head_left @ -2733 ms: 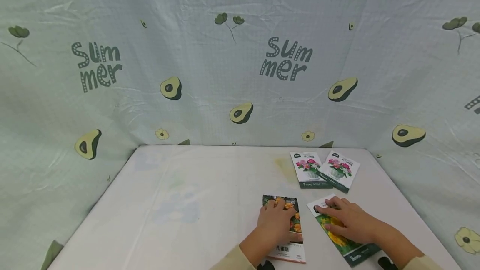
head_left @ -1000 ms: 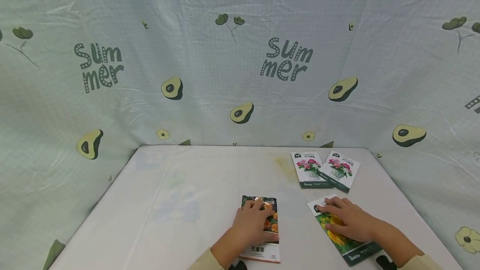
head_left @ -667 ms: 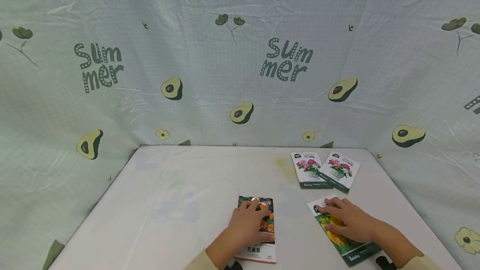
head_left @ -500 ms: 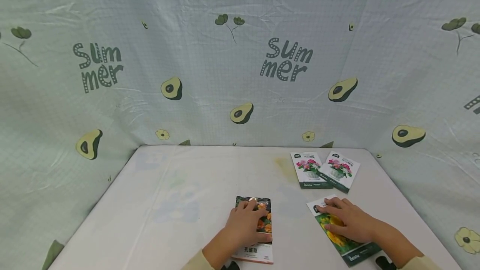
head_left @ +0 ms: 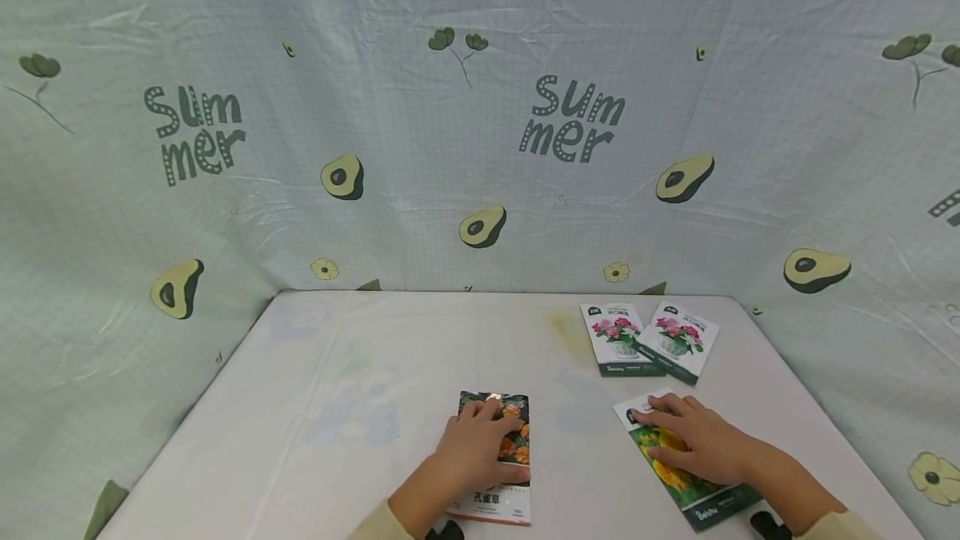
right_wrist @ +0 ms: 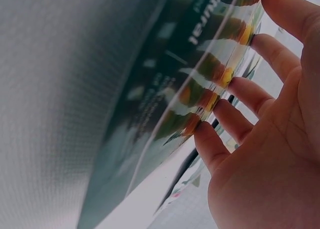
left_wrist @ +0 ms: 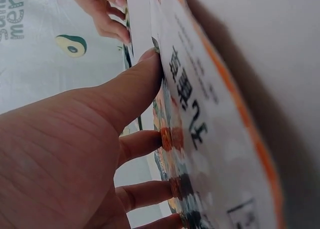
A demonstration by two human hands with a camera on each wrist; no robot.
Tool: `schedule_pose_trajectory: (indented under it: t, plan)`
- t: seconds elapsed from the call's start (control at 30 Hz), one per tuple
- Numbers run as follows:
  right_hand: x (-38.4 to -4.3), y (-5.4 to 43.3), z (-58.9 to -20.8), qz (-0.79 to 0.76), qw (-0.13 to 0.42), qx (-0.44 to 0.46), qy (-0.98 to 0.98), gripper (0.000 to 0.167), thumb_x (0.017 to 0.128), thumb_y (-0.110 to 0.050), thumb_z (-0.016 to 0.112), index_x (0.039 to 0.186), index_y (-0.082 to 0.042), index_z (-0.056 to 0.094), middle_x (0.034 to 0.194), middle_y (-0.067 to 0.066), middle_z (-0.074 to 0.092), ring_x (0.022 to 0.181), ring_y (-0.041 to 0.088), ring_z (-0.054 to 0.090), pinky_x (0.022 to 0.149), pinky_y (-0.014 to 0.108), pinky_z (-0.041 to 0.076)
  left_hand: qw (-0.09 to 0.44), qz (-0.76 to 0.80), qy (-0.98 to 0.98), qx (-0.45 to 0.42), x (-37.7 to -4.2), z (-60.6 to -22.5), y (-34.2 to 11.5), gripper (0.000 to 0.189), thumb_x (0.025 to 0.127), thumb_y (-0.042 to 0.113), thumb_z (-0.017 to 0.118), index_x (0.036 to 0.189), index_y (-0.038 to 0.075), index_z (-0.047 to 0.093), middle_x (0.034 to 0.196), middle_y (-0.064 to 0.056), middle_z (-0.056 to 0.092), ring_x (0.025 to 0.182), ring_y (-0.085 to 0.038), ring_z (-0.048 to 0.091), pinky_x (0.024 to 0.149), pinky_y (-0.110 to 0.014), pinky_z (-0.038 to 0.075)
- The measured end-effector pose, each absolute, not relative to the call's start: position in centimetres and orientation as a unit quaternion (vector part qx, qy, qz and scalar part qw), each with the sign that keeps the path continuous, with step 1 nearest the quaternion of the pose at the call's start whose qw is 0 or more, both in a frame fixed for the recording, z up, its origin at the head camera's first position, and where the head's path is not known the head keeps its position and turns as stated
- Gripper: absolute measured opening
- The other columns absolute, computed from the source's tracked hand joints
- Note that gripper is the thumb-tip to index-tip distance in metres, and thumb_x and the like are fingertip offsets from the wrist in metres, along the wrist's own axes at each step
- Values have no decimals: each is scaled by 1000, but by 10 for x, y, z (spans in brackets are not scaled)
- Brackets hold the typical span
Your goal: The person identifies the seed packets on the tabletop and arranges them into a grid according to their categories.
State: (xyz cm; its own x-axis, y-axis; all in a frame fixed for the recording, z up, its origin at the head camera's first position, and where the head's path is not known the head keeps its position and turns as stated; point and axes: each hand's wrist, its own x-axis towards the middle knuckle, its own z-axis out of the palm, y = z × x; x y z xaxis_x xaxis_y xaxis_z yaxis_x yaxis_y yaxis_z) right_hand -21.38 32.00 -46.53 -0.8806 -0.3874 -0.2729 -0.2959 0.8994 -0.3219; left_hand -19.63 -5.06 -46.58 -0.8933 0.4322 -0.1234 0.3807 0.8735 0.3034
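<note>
My left hand (head_left: 472, 444) rests on an orange-flower seed packet (head_left: 498, 507) lying on the table, its fingertips and thumb touching the printed face. In the left wrist view, fingers and thumb are spread over that packet (left_wrist: 215, 114). To the right, my right hand (head_left: 705, 444) rests on a yellow-flower seed packet (head_left: 720, 508) with a dark green lower band; the packet lies slanted. The right wrist view has the fingertips touching its glossy face (right_wrist: 170, 99) in a row. Each hand covers part of its packet.
Two white seed packets with pink flowers lie at the back right, the right one (head_left: 678, 340) overlapping the left one (head_left: 615, 336). The white table (head_left: 337, 423) stretches out to the left. A printed cloth (head_left: 420, 132) hangs behind it.
My left hand has slid the orange-flower packet leftward across the table, from near the yellow-flower packet to further left. The right hand and its packet stay in place.
</note>
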Motion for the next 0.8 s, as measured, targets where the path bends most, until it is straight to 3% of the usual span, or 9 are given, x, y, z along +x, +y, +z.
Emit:
schedule_pose_trajectory:
  t: [0.8]
  plan:
    - [-214, 319, -463, -135, 166, -186, 959, 62, 92, -58, 66, 148, -32, 57, 156, 14, 44, 134, 36, 44, 105, 70, 41, 99, 159, 960, 210, -193, -458, -82, 66, 82, 60, 79, 140, 31, 62, 157, -12, 45, 140, -42, 43, 100, -65, 44]
